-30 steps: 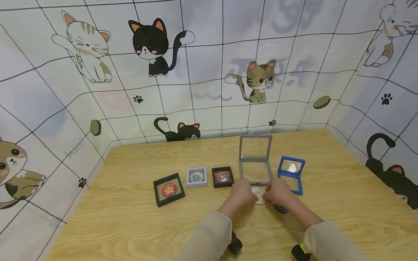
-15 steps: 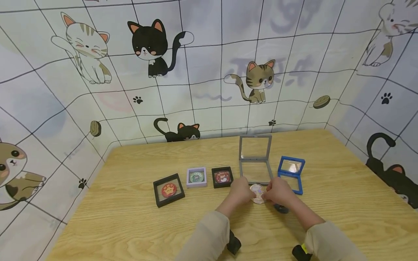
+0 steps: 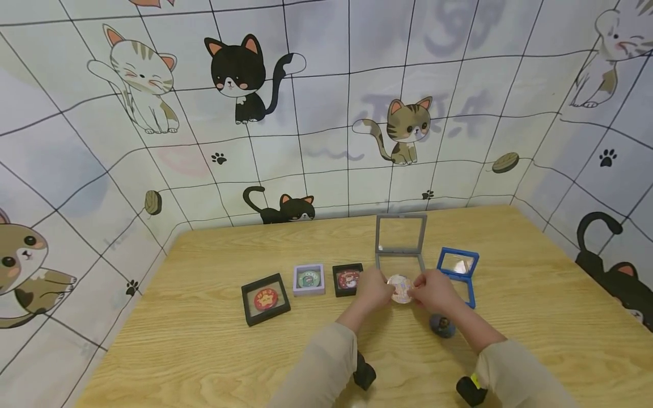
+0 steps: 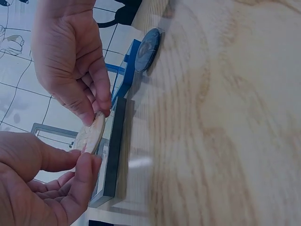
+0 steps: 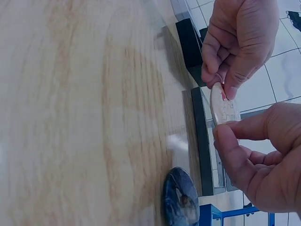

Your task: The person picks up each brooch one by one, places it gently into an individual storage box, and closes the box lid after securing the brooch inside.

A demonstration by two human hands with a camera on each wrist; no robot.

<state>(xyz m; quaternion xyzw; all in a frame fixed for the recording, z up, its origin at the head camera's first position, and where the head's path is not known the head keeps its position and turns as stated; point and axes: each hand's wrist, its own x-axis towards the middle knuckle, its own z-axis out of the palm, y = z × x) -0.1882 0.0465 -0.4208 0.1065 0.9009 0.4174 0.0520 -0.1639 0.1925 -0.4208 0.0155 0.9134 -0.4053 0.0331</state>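
Observation:
A pale round badge [image 3: 402, 288] is pinched between both hands in front of the open grey display frame [image 3: 399, 250]. My left hand [image 3: 374, 292] grips its left edge between thumb and fingers, and my right hand [image 3: 437, 292] pinches the right edge. Both wrist views show the badge [image 4: 91, 135] tilted and raised above the table, over the frame's near border [image 5: 203, 146]. A dark blue round badge [image 3: 442, 326] lies on the table below the right hand. Both hands hide the near part of the grey frame in the head view.
A smaller blue frame [image 3: 456, 276] stands open at the right. Leftward sit a black frame [image 3: 348, 293] with a red badge, a lilac frame [image 3: 308, 293] with a green badge, and a larger black frame [image 3: 246, 306] with a red star badge. Cat-printed cloth [image 3: 326, 158] surrounds the wooden table.
Both hands have lifted the pale badge slightly and moved it away from me, toward the grey frame. More of the dark blue badge now shows beneath the right hand.

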